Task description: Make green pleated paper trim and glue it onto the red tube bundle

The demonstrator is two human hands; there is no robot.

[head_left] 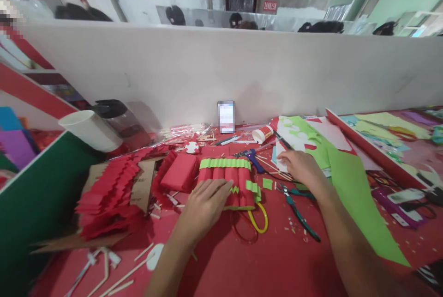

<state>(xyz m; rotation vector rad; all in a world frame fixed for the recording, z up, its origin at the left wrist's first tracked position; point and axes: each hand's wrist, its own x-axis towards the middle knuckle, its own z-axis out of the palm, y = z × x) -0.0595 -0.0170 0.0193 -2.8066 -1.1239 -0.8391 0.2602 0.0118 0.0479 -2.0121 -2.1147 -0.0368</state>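
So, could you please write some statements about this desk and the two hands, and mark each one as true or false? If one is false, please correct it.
1. The left hand rests on the red rolls. True.
2. The right hand holds the pliers. False: the pliers lie on the table, not in the right hand.
3. A wavy green strip runs across the red rolls. True.
4. The phone lies flat. False: the phone stands upright near the partition.
5. The long green sheet is to the right of the pliers. True.
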